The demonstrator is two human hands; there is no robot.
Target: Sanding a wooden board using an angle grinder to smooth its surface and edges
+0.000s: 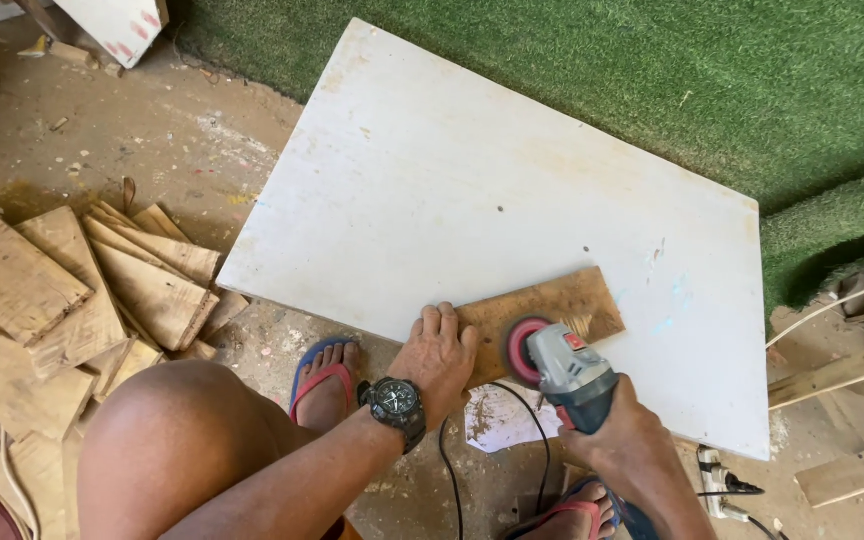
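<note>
With his left hand (pixel 439 355) flat on the small brown plywood offcut (pixel 542 318) and right hand (pixel 624 435) gripping the grey-blue angle grinder (pixel 564 372), a kick could drive the disc toward his fingers

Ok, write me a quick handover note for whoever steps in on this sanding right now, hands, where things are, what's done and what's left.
Left hand: pressed flat on the near end of the wooden piece, pinning it to the white board.
Right hand: gripping the angle grinder, its red disc at the piece's near edge.
Done: cannot tell how much is sanded.
Left: a stack of wooden offcuts lies on the floor to the left. Cord trails to a power strip.
</note>
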